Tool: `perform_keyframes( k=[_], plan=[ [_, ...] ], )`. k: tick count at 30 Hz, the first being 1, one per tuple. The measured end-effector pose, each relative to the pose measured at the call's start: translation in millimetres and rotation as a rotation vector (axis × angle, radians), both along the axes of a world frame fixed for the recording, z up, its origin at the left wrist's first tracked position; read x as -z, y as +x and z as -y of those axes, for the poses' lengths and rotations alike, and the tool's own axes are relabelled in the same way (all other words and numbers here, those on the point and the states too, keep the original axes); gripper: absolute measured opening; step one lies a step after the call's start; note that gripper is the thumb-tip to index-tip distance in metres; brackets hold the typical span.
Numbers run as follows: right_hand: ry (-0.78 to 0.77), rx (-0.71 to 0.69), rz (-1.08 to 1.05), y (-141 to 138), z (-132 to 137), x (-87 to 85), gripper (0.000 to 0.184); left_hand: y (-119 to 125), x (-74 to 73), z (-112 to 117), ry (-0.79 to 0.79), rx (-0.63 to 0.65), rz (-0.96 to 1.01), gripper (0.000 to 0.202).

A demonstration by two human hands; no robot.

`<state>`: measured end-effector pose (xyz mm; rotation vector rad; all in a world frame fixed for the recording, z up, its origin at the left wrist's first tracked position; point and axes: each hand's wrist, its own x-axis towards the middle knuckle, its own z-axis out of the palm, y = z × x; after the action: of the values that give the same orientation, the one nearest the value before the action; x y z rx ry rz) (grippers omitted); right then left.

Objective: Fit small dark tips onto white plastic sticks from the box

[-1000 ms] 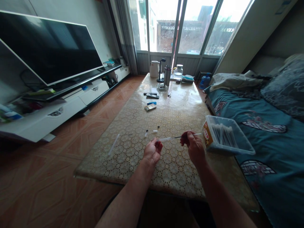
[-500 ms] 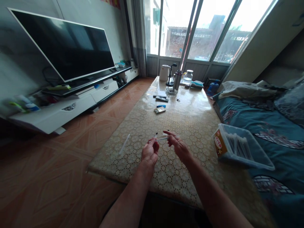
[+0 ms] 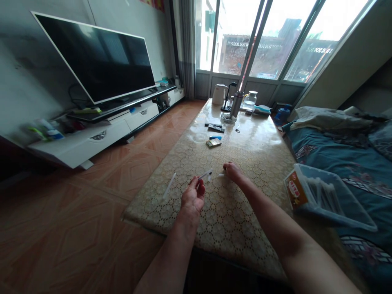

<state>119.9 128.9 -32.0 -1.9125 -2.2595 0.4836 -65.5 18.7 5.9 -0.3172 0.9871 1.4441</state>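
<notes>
My left hand [image 3: 193, 194] is closed, pinching a slim pale pen barrel [image 3: 203, 175] between thumb and fingers and tilting it up to the right. Just past that barrel, a small white piece with a black end [image 3: 209, 178] appears to lie on the table. My right hand [image 3: 233, 171] reaches down to the tabletop with its fingers curled together. Whatever they pinch is hidden, though something dark shows at the fingertips. A short white piece [image 3: 221, 175] lies beside them. Left of my hands, another pale tube [image 3: 169, 185] rests on the patterned tablecloth [image 3: 183, 163].
At the right table edge stands a clear plastic box [image 3: 330, 200] of white tubes. Farther up are a small flat box [image 3: 213, 142], a blue item [image 3: 215, 137], a remote control [image 3: 216, 128], a thermos [image 3: 237, 105], a kettle [image 3: 219, 94] and a glass jug [image 3: 250, 99].
My right hand has let go of the pen barrel and moved away to the tabletop, its fingers now curled. My left hand keeps the barrel, now angled upward. The view has shifted slightly left.
</notes>
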Motion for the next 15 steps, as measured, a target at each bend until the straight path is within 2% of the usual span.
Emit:
perform_keyframes(
  k=[2,4,8,9,11,15],
  plan=[
    [0.018,0.024,-0.097,0,8,-5.5,0.019,0,-1.0,1,0.011,0.003,-0.016,0.010],
    [0.031,0.036,-0.299,-1,21,-13.8,0.019,0,-1.8,2,0.020,0.007,-0.028,0.011],
    [-0.040,0.000,-1.115,-9,52,-34.9,0.020,3,-2.0,4,0.045,0.006,-0.052,0.013],
    [-0.065,-0.003,-1.259,-12,58,-39.7,0.021,4,-1.7,4,0.049,0.005,-0.057,0.013],
    [-0.091,0.005,-1.370,-16,66,-47.2,0.022,5,-0.7,5,0.052,0.009,-0.066,0.013],
    [-0.106,0.035,-1.409,-20,70,-52.1,0.020,7,2.0,6,0.069,0.030,-0.087,0.013]
  ],
)
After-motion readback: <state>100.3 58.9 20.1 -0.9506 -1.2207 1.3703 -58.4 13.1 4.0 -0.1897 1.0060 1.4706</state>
